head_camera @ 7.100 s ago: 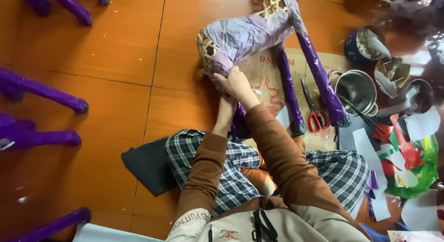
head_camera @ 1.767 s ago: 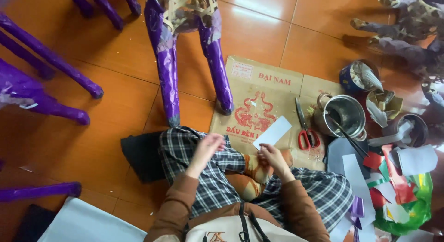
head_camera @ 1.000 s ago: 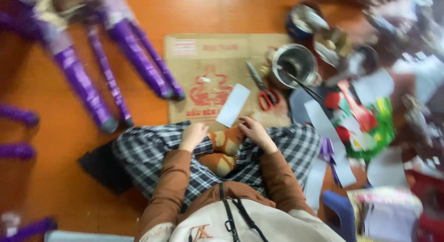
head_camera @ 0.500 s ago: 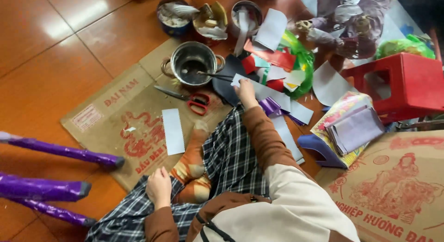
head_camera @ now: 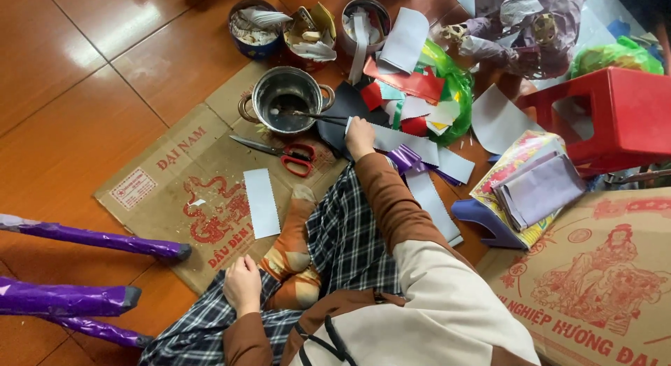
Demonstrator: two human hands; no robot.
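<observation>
I sit on the floor in plaid trousers with an orange sock [head_camera: 290, 250]. My right hand [head_camera: 360, 137] reaches forward, its fingers curled down on the end of a pale grey paper strip [head_camera: 405, 142] lying over a dark sheet, right beside a metal pot [head_camera: 260, 93] with a brush [head_camera: 318, 116] in it. Whether the strip is gripped is unclear. My left hand [head_camera: 242, 285] rests on my left knee and holds nothing. Red-handled scissors [head_camera: 286, 153] and a white paper strip [head_camera: 261, 202] lie on flattened cardboard [head_camera: 154, 181] between the hands.
Purple-wrapped legs [head_camera: 91, 237] of a paper figure lie at the left. Tins of scraps [head_camera: 255, 23] stand behind the pot. Coloured paper scraps and a green bag [head_camera: 454, 86] lie at the right, with a red stool [head_camera: 608, 114], purple sheets [head_camera: 538, 191] and a printed cardboard box [head_camera: 601, 282].
The view swung from the purple figure to the paper pile. The white strip I held now lies on the cardboard. My right hand reached out to the grey strip; my left dropped to my knee.
</observation>
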